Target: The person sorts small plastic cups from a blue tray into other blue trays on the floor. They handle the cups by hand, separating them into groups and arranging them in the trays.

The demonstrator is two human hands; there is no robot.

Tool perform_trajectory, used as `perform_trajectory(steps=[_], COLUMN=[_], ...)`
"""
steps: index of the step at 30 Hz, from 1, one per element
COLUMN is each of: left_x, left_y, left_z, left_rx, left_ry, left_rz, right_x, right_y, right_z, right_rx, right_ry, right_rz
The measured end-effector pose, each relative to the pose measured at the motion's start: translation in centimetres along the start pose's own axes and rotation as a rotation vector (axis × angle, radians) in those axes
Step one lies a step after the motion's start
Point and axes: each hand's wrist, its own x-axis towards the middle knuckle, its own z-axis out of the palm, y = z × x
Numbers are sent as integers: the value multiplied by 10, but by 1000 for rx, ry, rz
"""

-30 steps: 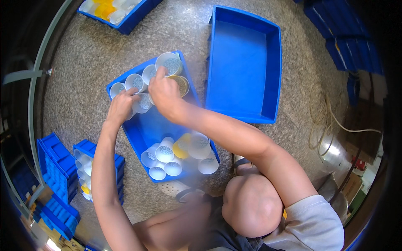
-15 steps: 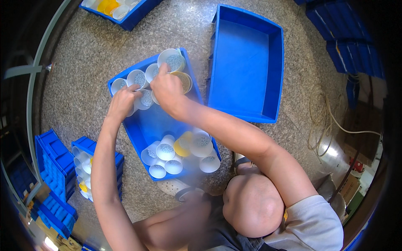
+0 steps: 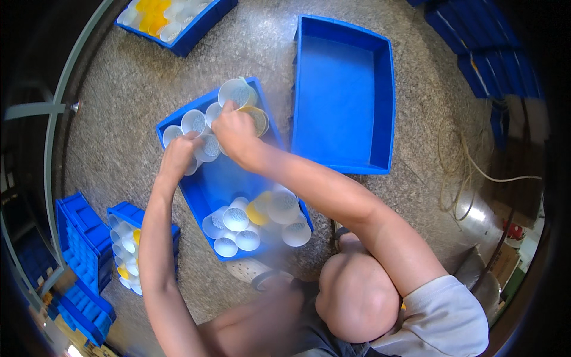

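Note:
A blue crate (image 3: pixel 229 178) lies tilted on the floor with white cups of pale bluish grains grouped at its two ends. At its far end, my left hand (image 3: pixel 180 156) is closed at the rims of the left cups, beside a grain-filled white cup (image 3: pixel 194 122) and another white cup (image 3: pixel 208 149). My right hand (image 3: pixel 236 132) pinches at a cup's rim, just below a large white cup (image 3: pixel 237 93) and next to a yellowish cup (image 3: pixel 257 121). Its fingers partly hide the cups beneath. The near group includes a white cup (image 3: pixel 236 218) and a yellow cup (image 3: pixel 258 209).
A blue crate (image 3: pixel 336 107) with nothing in it stands to the right. Another crate (image 3: pixel 193 35) of white and yellow cups is at the far left, and a cup-filled crate (image 3: pixel 172 238) stands near left. Stacked blue crates (image 3: pixel 83 241) and a loose cable (image 3: pixel 467 172) lie at the sides.
The whole view has shifted slightly. Both hands stay at the far group of cups, with the left fingertips drawn in a little. The cups keep nearly the same arrangement.

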Motion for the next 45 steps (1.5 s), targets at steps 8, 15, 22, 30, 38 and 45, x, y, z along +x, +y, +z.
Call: perform_trajectory(steps=[8,15,22,30,38,45], left_x=[-32,-54,-41,63,202,244], left_y=[44,80,129,220,288,288], left_z=[-27,-82,-120,-114,-17,46], left_rx=[-123,-18,24,-21,-326,-238], left_ry=[81,173,227,260,392,338], left_rz=[-158,-171,-142,23,-38,-330], right_x=[-20,-36,-56,-73,-16,59], right_y=[14,17,46,203,351,382], right_z=[-34,-90,-145,-211,-160,-83], right_rx=[207,277,203,-20,-109,-88], right_ry=[204,303,311,260,-33,-36], right_rz=[-164,-260,-304,-377,-287,-645])
